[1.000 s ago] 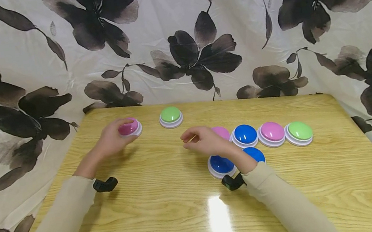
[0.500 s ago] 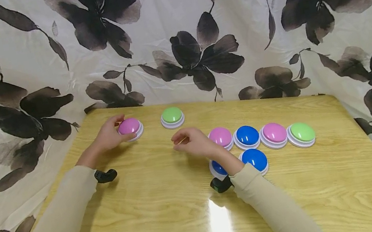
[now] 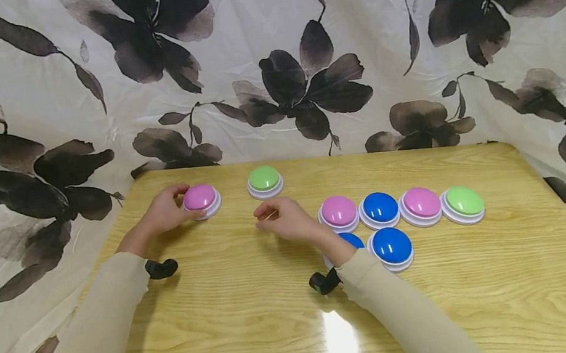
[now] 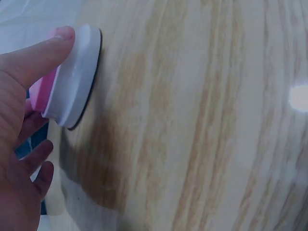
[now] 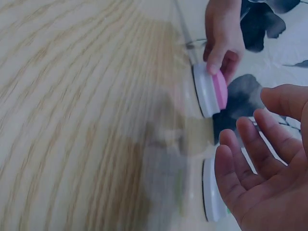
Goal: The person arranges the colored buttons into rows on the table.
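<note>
At the far left of the table, my left hand (image 3: pixel 166 210) holds a pink push button (image 3: pixel 200 197) by its sides. In the left wrist view the thumb (image 4: pixel 48 55) lies against its pink dome and white base (image 4: pixel 77 77), with other fingers behind it. My right hand (image 3: pixel 284 218) hovers over the table, its fingers loosely bent and nothing between them. Beyond it stands a green push button (image 3: pixel 264 178), whose white base (image 5: pixel 211 190) is partly hidden by the fingers in the right wrist view.
Right of my right hand stand a pink button (image 3: pixel 338 211), a blue one (image 3: pixel 380 207), another pink one (image 3: pixel 422 203) and a green one (image 3: pixel 464 200) in a row. Two blue buttons (image 3: pixel 392 245) sit nearer, one partly behind my right wrist. A floral cloth (image 3: pixel 216 44) hangs behind the wooden table (image 3: pixel 240 321).
My right hand has drifted left, uncovering more of the pink and blue buttons. My left fingers have slid off the top of the pink button to its side.
</note>
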### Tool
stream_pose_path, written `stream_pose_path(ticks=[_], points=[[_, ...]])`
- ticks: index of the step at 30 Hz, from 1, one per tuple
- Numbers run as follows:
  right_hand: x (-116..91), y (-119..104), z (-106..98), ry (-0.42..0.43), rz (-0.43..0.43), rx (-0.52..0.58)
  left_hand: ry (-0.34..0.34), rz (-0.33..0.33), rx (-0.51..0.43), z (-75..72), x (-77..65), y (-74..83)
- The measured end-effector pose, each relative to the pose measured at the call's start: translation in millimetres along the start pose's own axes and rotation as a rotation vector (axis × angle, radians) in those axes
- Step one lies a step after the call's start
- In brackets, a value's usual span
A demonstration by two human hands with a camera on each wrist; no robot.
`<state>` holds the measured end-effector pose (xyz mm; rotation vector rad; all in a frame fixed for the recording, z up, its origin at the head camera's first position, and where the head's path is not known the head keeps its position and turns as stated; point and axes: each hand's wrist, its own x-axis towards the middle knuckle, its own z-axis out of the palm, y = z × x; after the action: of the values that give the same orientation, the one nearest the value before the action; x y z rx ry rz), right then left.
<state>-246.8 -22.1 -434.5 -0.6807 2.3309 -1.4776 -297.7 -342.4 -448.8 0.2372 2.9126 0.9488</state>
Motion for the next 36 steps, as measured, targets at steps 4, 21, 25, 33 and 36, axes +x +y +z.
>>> stream_pose_path(ticks=[4,21,25,33,36], points=[[5.8,-0.9,7.8,-0.004,-0.007,0.009,0.000,-0.012,-0.009,3.4,1.5,-7.0],[22.9,-4.7,23.2,-0.011,0.019,0.073,0.055,-0.022,-0.110,11.6,-1.0,-13.5],[25.6,1.1,26.4,-0.002,0.027,0.082,0.050,-0.019,-0.101,17.1,-4.0,-15.0],[28.8,3.1,30.3,0.008,0.039,0.107,0.031,0.032,-0.105,20.7,-14.9,-6.6],[29.2,3.6,32.3,0.019,0.038,0.101,0.016,0.040,-0.101,22.3,-21.4,-4.2]])
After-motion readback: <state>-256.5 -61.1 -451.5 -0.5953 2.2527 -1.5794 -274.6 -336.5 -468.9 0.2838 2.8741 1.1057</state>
